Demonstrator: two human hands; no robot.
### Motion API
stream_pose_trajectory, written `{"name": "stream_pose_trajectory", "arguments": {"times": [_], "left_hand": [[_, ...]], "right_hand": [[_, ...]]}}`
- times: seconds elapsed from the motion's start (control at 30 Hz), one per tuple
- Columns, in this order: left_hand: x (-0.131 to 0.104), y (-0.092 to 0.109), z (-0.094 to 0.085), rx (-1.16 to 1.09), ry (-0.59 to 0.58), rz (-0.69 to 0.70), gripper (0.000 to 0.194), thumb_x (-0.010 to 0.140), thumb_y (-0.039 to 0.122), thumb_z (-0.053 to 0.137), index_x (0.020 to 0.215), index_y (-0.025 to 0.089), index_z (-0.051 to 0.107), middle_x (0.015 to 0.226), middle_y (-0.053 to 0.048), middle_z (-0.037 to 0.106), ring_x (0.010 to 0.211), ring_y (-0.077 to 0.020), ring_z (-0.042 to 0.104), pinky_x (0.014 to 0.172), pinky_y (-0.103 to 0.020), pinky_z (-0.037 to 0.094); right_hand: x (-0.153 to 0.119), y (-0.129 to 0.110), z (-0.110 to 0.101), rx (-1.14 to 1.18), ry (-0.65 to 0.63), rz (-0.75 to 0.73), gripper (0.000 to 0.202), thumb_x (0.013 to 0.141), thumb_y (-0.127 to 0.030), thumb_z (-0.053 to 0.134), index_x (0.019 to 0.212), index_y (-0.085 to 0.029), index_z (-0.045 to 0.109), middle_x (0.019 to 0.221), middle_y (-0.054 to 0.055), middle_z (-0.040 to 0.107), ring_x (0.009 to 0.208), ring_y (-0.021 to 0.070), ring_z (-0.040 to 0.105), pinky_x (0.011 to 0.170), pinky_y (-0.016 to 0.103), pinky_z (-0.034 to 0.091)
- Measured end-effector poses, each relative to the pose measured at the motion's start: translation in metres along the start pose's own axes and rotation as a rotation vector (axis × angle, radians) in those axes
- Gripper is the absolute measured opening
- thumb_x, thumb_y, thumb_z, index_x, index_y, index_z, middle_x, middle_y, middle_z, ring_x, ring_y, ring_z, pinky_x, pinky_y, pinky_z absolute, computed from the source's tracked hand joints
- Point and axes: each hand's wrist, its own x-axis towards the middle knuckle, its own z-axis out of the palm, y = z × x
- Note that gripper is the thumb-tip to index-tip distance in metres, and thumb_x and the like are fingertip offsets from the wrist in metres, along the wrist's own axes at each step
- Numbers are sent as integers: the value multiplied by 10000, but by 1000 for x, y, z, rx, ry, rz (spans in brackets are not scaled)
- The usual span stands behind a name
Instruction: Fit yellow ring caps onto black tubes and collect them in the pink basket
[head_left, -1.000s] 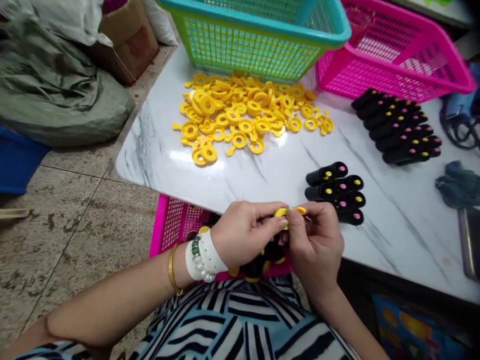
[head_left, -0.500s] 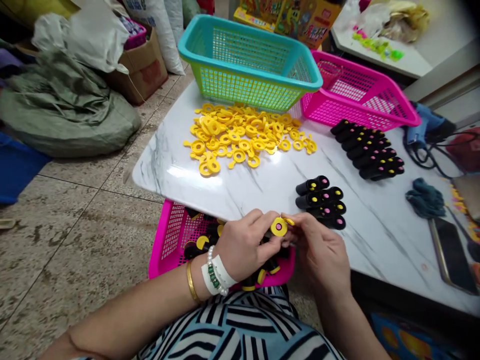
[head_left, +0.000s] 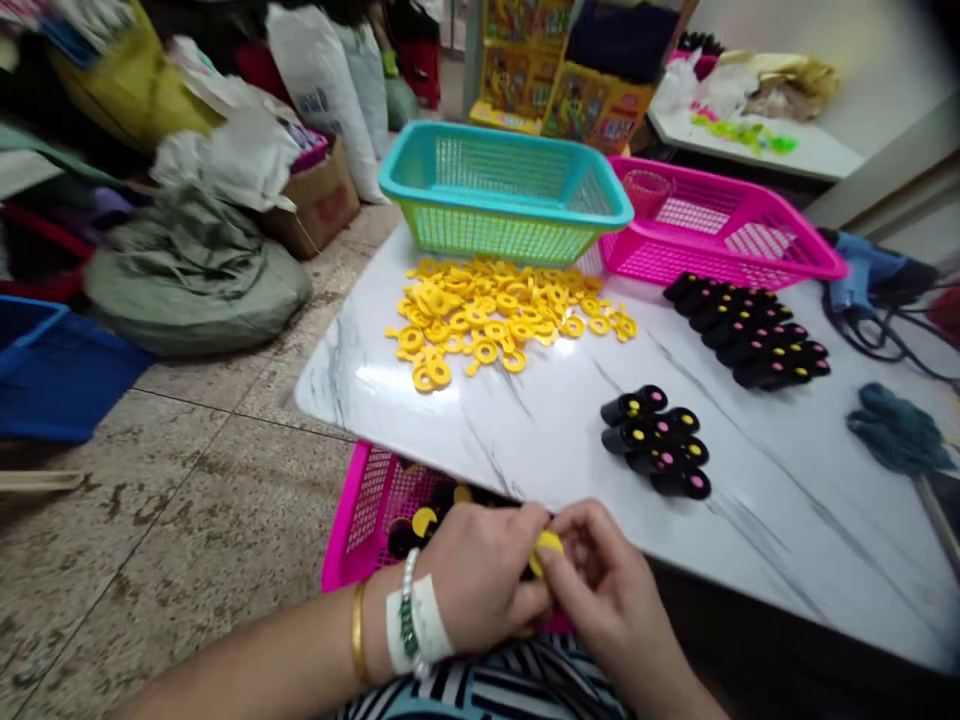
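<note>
My left hand is closed around a small piece with a yellow ring at its end; whatever body it has is hidden in the fist. The thumb and fingers of my right hand pinch that same yellow ring from the right side. Below both hands, a pink basket holds black tubes with yellow ends. On the marbled table lies a pile of loose yellow rings with tabs. Several black tubes with pink or yellow centres stand grouped right of my hands.
A turquoise-green basket and another pink basket stand at the table's back. More black tubes are grouped at the right, near a blue power tool and a dark cloth. Sacks and a blue bin stand on the floor.
My view has tilted up, so the hands sit lower in it. My right thumb has moved onto the yellow ring, whose pink centre no longer shows.
</note>
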Motion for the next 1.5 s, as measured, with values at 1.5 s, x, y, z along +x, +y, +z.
{"name": "stream_pose_trajectory", "arguments": {"times": [1.5], "left_hand": [[67,-3,-9,97,328,186,200,756,193,610,953,157,609,830,-36,586,780,-172,568,682,-288,480]], "right_hand": [[5,-6,-42,442,349,169,235,809,-311,735,988,-169,679,575,-3,647,451,102,561,443,202,483]]}}
